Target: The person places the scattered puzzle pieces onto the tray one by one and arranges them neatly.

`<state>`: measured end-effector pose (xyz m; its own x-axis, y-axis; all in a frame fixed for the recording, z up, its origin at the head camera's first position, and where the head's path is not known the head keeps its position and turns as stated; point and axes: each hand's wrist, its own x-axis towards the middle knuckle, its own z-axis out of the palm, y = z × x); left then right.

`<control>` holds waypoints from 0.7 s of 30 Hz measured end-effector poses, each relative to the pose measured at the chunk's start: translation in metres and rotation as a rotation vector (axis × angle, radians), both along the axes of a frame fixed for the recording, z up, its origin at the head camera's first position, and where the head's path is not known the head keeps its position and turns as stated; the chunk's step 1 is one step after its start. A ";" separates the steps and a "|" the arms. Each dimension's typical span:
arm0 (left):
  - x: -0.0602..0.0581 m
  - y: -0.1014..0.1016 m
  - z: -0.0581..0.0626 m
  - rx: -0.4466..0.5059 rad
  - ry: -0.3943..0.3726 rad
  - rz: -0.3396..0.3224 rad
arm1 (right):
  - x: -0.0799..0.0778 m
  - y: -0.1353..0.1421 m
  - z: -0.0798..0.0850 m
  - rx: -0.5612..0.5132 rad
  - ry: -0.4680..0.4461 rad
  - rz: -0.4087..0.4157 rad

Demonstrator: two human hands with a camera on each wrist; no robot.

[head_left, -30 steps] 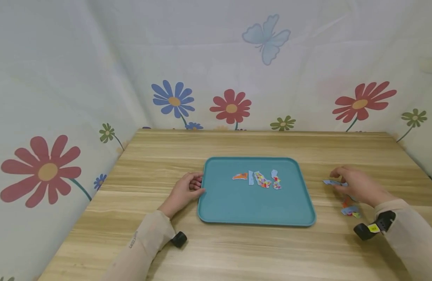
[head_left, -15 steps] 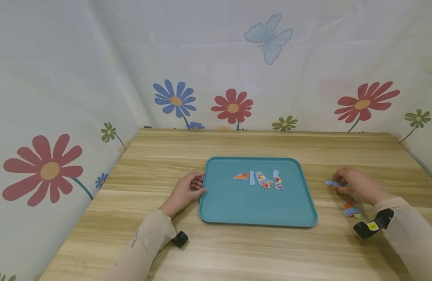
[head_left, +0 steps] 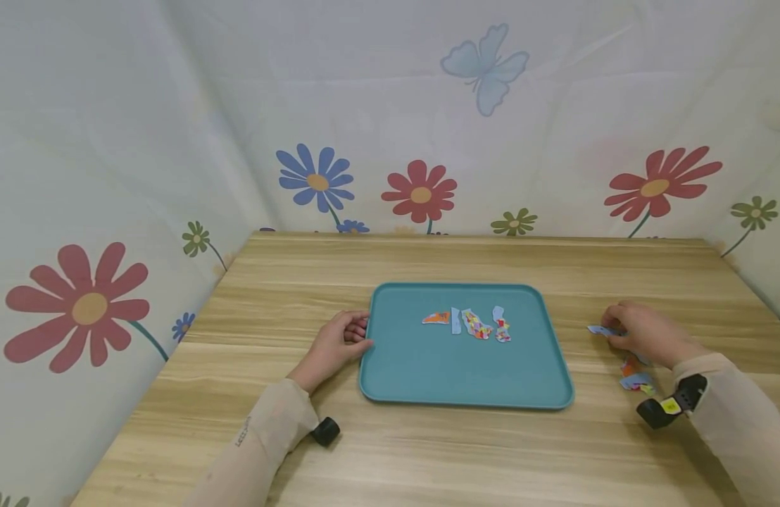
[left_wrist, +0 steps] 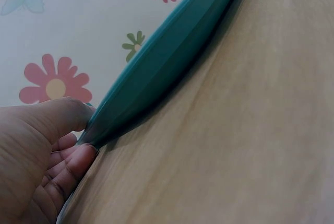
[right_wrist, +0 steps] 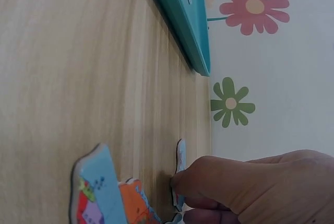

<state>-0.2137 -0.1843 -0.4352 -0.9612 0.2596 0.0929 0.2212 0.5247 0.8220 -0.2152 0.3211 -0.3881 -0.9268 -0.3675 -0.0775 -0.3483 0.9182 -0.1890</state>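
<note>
A teal tray (head_left: pixel 466 380) lies on the wooden table, and my left hand (head_left: pixel 329 345) grips its left rim between thumb and fingers. With my right hand (head_left: pixel 652 331), to the right of the tray, I pinch a light blue puzzle piece (right_wrist: pixel 180 156) close over the table. On the tray are an orange piece (head_left: pixel 436 318), a narrow blue piece (head_left: pixel 455 321), a colourful patchwork piece (head_left: pixel 476 325) and blue-and-patchwork pieces (head_left: pixel 501 325) at the right. My right palm partly covers the loose pieces beneath it.
Close below my right hand lie an orange piece (right_wrist: pixel 138 203) and a blue piece with a colourful edge (right_wrist: pixel 102 187). A flower-printed cloth (head_left: pixel 365 105) hangs behind the table (head_left: pixel 453 458) and along its sides.
The view has shifted slightly. My left hand stays on the tray's rim, and my right hand stays at the same blue puzzle piece, with only a slight shift of the wrist.
</note>
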 end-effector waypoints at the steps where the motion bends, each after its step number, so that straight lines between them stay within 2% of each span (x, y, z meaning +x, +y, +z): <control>1: 0.000 0.000 0.000 -0.001 -0.003 0.000 | 0.000 0.000 0.000 0.003 0.001 -0.001; 21: 0.000 -0.001 0.001 0.018 0.000 -0.004 | 0.002 -0.001 0.005 -0.006 -0.012 -0.036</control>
<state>-0.2133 -0.1855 -0.4337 -0.9602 0.2617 0.0974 0.2231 0.5091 0.8313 -0.2132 0.3199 -0.3826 -0.9383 -0.3347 -0.0870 -0.3130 0.9289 -0.1981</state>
